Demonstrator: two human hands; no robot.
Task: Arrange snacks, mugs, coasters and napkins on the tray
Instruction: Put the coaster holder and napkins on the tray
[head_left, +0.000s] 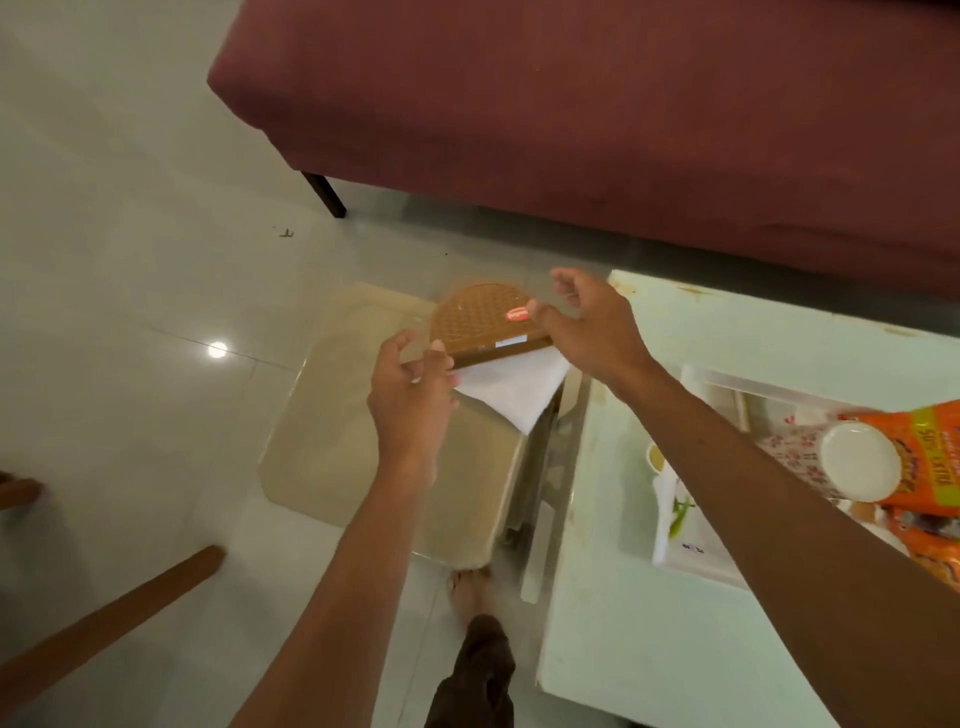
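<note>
A brown half-round napkin holder (485, 319) with a red sticker is held in the air over a beige stool. A white napkin (514, 387) hangs out of its lower edge. My left hand (410, 395) pinches the holder's left end, with a bit of napkin showing between its fingers. My right hand (587, 327) pinches the holder's right end. The white tray (691, 564) sits on the table at the right, under my right forearm. It carries orange snack packets (930, 467) and a round white-topped item (860, 462); the rest is partly hidden.
The white table (623, 623) fills the lower right. The beige plastic stool (337, 415) stands beside it on the tiled floor. A maroon sofa (571, 104) runs across the back. Wooden chair parts (104, 618) lie at the lower left. My foot (470, 587) is by the stool.
</note>
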